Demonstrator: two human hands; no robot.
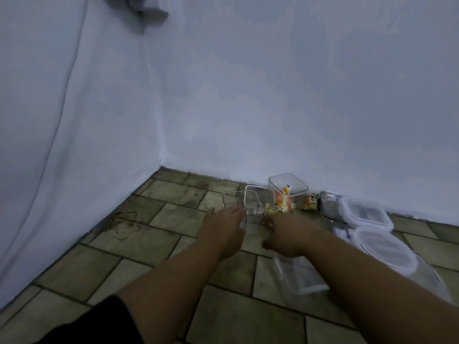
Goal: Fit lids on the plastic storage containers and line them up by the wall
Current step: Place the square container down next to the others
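Room corner [160,155], two white-painted walls meet. Left wall [104,108]: thin cable [66,83] runs down it in a long curve. Grey blurred object [149,8] at top edge near the corner, can't tell what it is. Back wall [298,95]: paint slightly patchy, uneven edge along the base. Floor [161,244]: rectangular greenish-brown tiles, staggered like brickwork, dark grout lines. Dark looping stain [125,224] on tiles near left wall. Fainter dark smudges [196,194] on tiles near back wall. Light dim, bluish cast, soft shadows only.
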